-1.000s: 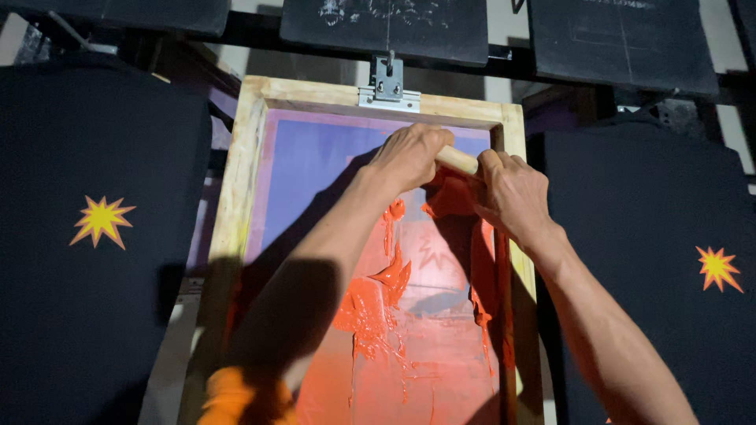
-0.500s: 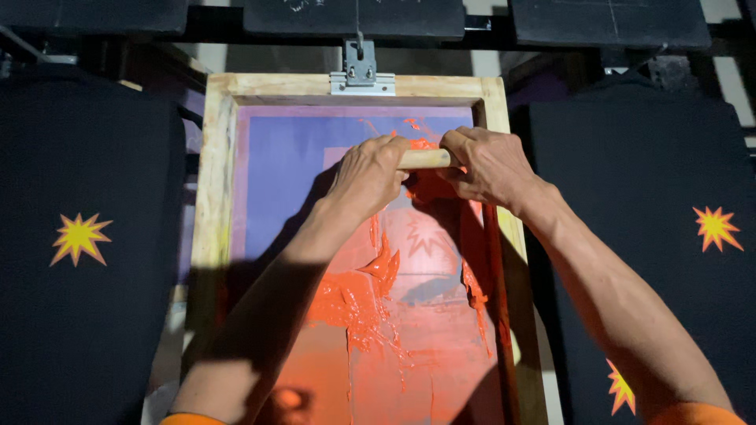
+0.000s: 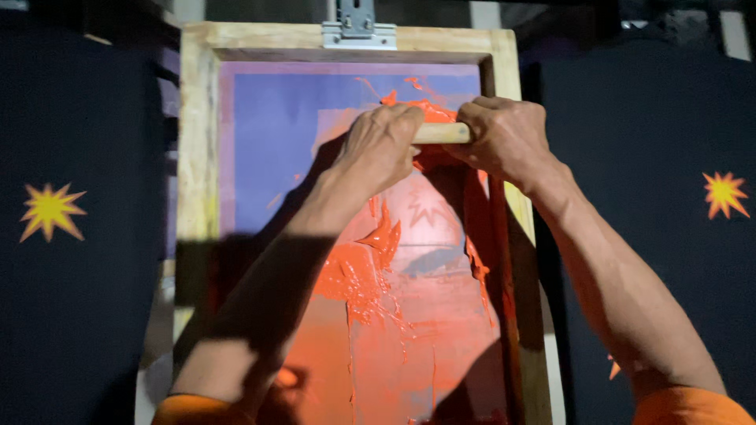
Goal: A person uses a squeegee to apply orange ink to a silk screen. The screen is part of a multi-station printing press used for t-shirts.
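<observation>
Near the far end of the wooden screen frame [image 3: 197, 157], both hands' fingers [image 3: 394, 126] clench a squeegee handle [image 3: 441, 133] lying crosswise, orange ink [image 3: 370, 275] spread below toward the person.

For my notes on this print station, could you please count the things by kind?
Wooden screen frame: 1
Wooden squeegee handle: 1
Metal clamp: 1
Dark garments with starburst print: 2
Hands, left and right: 2
Total: 7

Single head camera looking steeply down, facing forward, sitting close over wooden screen frame [image 3: 197, 157]; forearms filling foreground.
</observation>
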